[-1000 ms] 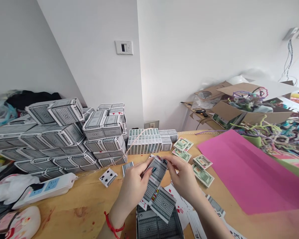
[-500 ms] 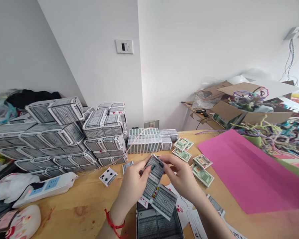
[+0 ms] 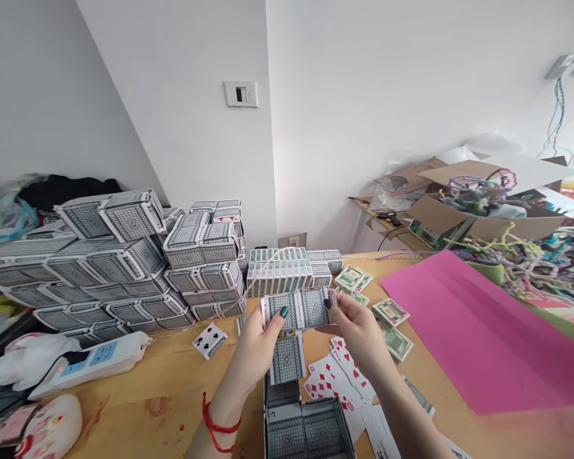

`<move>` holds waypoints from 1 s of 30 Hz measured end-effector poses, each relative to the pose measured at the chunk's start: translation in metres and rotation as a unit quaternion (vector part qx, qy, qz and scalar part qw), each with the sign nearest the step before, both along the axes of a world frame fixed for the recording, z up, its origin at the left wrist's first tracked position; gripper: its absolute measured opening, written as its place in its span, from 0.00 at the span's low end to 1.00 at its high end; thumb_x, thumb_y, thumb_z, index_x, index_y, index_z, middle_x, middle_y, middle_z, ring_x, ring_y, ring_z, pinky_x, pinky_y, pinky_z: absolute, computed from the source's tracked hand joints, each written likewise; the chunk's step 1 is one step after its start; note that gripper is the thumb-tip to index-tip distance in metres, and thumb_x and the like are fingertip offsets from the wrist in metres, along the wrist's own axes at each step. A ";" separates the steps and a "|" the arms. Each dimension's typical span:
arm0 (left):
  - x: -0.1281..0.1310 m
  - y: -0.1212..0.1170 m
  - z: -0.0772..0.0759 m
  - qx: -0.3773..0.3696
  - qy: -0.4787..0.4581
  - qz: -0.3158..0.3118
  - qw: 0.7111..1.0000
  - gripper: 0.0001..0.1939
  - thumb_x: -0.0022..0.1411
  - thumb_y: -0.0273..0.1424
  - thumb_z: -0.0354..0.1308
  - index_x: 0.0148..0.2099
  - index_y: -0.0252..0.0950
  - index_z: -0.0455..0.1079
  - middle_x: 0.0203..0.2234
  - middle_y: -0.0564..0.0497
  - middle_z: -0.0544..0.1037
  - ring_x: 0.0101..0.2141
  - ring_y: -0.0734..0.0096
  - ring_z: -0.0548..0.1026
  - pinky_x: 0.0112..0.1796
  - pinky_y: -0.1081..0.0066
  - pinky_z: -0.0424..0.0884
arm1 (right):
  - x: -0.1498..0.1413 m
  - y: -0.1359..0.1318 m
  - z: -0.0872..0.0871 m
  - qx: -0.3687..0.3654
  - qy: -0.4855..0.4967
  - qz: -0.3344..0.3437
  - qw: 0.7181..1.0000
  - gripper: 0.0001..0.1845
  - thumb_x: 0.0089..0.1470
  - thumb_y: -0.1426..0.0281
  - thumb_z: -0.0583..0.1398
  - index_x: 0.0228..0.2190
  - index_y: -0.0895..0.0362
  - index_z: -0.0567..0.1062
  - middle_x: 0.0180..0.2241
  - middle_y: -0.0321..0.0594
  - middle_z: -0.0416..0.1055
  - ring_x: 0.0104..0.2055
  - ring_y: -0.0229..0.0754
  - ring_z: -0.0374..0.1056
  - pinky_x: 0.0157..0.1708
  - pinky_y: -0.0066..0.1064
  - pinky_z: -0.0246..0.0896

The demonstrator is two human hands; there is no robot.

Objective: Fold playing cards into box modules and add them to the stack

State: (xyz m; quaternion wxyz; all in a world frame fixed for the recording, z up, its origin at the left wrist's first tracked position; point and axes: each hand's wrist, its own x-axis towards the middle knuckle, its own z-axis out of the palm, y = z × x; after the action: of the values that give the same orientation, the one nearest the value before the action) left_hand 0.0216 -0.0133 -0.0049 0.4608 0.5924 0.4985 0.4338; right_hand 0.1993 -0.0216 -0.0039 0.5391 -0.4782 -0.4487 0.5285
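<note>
Both my hands hold up a folded piece made of joined playing cards (image 3: 299, 310), grey patterned backs toward me, level above the wooden table (image 3: 162, 389). My left hand (image 3: 261, 344) pinches its left end, thumb on the front. Its right end is pinched by my right hand (image 3: 356, 331). A further card (image 3: 287, 358) hangs down from the piece between my hands. Below it, at the near edge, stands an open box built of cards (image 3: 306, 430). Loose face-up red cards (image 3: 337, 379) lie under my right wrist.
A big pile of card-built boxes (image 3: 119, 261) fills the back left, with a row of card decks (image 3: 282, 271) behind my hands. Small green packs (image 3: 392, 319), a spade card (image 3: 209, 339), a white power strip (image 3: 93, 358), pink paper (image 3: 478, 331) and a cardboard box of pipe cleaners (image 3: 478, 204) surround them.
The card piece was tilted and low over the box; my hands have raised it and turned it level, spread wide between them. The red cards beneath are now uncovered.
</note>
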 end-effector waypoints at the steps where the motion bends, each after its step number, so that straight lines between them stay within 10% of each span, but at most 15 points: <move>1: 0.001 0.000 -0.001 0.009 0.012 0.010 1.000 0.14 0.60 0.35 0.50 0.46 0.35 0.65 0.44 0.45 0.74 0.47 0.61 0.70 0.47 0.64 0.64 | 0.000 0.000 -0.001 -0.002 -0.026 0.005 1.000 0.21 0.48 0.56 0.58 0.39 0.57 0.73 0.35 0.42 0.74 0.35 0.47 0.70 0.34 0.38 0.69; 24: 0.013 -0.009 0.001 0.033 0.078 0.066 0.994 0.08 0.59 0.31 0.46 0.42 0.38 0.60 0.31 0.48 0.73 0.37 0.61 0.71 0.38 0.66 0.63 | -0.011 -0.001 -0.014 0.041 -0.257 -0.086 0.962 0.16 0.53 0.61 0.51 0.22 0.57 0.68 0.19 0.37 0.67 0.26 0.43 0.67 0.27 0.31 0.65; 30: 0.007 -0.008 0.007 0.043 0.074 0.040 0.996 0.08 0.57 0.33 0.51 0.40 0.38 0.64 0.32 0.50 0.74 0.35 0.64 0.72 0.35 0.70 0.63 | -0.002 0.000 -0.002 0.055 -0.107 0.019 0.993 0.16 0.51 0.59 0.55 0.33 0.59 0.73 0.30 0.41 0.74 0.32 0.46 0.70 0.33 0.34 0.67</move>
State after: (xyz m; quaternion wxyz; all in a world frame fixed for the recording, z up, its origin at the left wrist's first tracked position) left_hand 0.0289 -0.0211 0.0016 0.3796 0.6218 0.5350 0.4279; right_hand 0.1970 -0.0213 -0.0061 0.5033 -0.4931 -0.5408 0.4595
